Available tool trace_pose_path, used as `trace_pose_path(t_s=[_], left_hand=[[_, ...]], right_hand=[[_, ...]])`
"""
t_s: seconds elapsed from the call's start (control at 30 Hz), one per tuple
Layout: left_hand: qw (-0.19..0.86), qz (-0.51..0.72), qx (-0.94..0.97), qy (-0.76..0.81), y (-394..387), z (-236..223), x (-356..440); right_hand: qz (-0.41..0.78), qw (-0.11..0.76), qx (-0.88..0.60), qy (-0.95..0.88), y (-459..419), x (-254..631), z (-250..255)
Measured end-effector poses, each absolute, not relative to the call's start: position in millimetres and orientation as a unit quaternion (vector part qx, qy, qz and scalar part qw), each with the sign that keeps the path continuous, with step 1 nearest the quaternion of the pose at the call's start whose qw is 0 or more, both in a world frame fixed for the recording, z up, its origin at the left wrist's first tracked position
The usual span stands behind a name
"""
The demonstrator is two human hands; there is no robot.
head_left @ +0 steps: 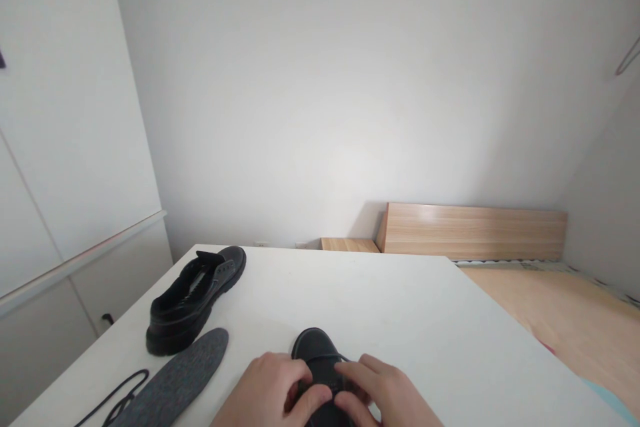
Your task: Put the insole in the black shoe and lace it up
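Observation:
A black shoe lies on the white table at the bottom centre, toe pointing away from me. My left hand and my right hand both rest on its lacing area, fingers curled and pinching at its black lace. A second black shoe stands unlaced to the left, tongue pulled up. Beside it lies a grey insole, and a loose black shoelace sits at the table's near left edge.
White cabinet doors stand to the left of the table. A wooden bed frame and a bare bed board lie beyond the table's right edge. A plain white wall is behind.

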State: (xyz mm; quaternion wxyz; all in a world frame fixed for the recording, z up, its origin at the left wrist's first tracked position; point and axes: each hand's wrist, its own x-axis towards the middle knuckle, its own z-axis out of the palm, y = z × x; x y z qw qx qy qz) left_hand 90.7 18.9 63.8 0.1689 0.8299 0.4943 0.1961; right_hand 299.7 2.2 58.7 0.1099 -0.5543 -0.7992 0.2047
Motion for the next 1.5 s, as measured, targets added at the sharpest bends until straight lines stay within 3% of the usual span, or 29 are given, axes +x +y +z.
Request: trace_pose_path(t_s=[0.2,0.5,0.57,0.67,0.77,0.87,0.97,1.2,1.37,1.5], left_hand=[[0.127,0.043,0.854,0.503,31.4,101.6,108.0],[0.149,0.032,0.878,0.453,36.4,101.4,112.7],[0.147,0.046,0.872,0.465,36.2,97.4,111.8],[0.153,0.095,0.862,0.475,34.7,97.4,108.1],[0.269,0.222,0.821,0.451,31.5,102.5,103.1],[0.382,0.332,0.752,0.422,28.4,105.5,100.5],[0.413,0.363,0.722,0.419,24.5,104.1,100.1],[0.506,0.401,0.670,0.367,20.2,104.3,96.6],[0.344,0.298,0.764,0.457,53.3,76.4,96.5],[0.308,0.247,0.790,0.469,75.3,42.4,98.0]], right_hand=[[0.061,-0.059,-0.558,-0.826,7.0,269.7,91.1],[-0.002,-0.061,-0.567,-0.821,5.9,251.8,88.7],[0.008,0.001,-0.567,-0.824,5.3,256.4,83.4],[0.095,0.189,-0.546,-0.811,4.5,265.2,73.8],[0.277,0.380,-0.498,-0.728,4.2,269.7,68.0],[0.424,0.485,-0.438,-0.627,3.6,268.6,68.4],[0.444,0.507,-0.423,-0.605,2.2,266.3,71.8],[0.209,0.527,-0.437,-0.698,-0.2,267.9,79.2],[0.230,0.532,-0.410,-0.704,-1.9,270.8,89.1],[0.233,0.538,-0.378,-0.717,-7.2,273.5,109.9]])
